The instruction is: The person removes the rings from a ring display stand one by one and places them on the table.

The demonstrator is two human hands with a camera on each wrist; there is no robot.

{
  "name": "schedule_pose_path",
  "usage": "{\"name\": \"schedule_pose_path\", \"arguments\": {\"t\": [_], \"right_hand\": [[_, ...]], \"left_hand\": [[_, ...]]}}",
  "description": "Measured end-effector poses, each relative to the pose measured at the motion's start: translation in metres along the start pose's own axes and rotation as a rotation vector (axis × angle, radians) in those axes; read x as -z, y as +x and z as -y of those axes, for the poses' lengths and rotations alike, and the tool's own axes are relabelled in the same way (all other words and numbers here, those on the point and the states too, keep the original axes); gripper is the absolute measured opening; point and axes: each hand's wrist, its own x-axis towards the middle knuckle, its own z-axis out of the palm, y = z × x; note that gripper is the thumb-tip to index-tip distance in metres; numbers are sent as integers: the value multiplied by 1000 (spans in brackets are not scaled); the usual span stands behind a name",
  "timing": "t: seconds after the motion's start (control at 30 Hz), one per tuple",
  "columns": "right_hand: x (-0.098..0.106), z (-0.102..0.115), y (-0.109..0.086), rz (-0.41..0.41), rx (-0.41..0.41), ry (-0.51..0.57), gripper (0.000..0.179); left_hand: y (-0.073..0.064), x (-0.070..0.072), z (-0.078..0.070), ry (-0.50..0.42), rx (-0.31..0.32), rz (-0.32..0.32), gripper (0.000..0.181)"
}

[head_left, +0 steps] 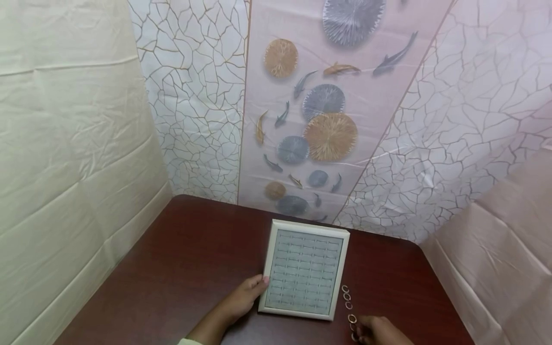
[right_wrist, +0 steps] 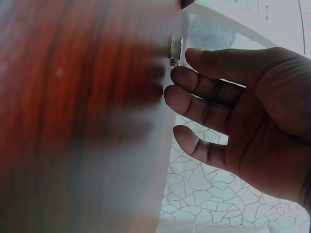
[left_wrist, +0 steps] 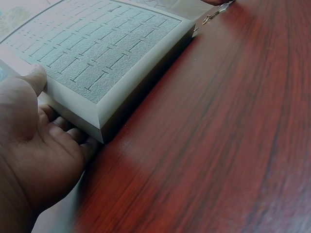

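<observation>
In the head view, my left hand (head_left: 243,298) grips the left edge of a white-framed ring display tray (head_left: 304,270). The left wrist view shows its thumb on the frame's rim and the other fingers bent under the side. The tray has a grey padded face with rows of slits, and it looks tilted. At its right lies a loose line of several rings (head_left: 352,318), silvery and gold-toned. My right hand (head_left: 379,330) is at the near end of that line. In the right wrist view its fingers are loosely bent, the fingertips close to a ring (right_wrist: 176,47), with nothing seen between them.
The dark red wood-grain table (head_left: 207,239) has a glossy top. A patterned cloth (head_left: 297,120) with fish and round shapes hangs behind it. Plain pale drapes stand at the left (head_left: 77,167) and right (head_left: 496,249) sides.
</observation>
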Motion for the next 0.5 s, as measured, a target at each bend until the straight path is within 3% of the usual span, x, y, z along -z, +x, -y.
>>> {"name": "schedule_pose_path", "arguments": {"t": [0.07, 0.1, 0.23, 0.5], "right_hand": [[1, 1, -1, -2, -3, -2, 10], [1, 1, -1, -16, 36, -85, 13], [1, 1, -2, -38, 63, -159, 15], [6, 3, -6, -109, 91, -198, 13]], "left_hand": [[0, -1, 0, -5, -3, 3, 52], [0, -1, 0, -7, -5, 5, 52], [1, -1, 0, -2, -6, 4, 53], [1, -1, 1, -13, -12, 8, 52]]}}
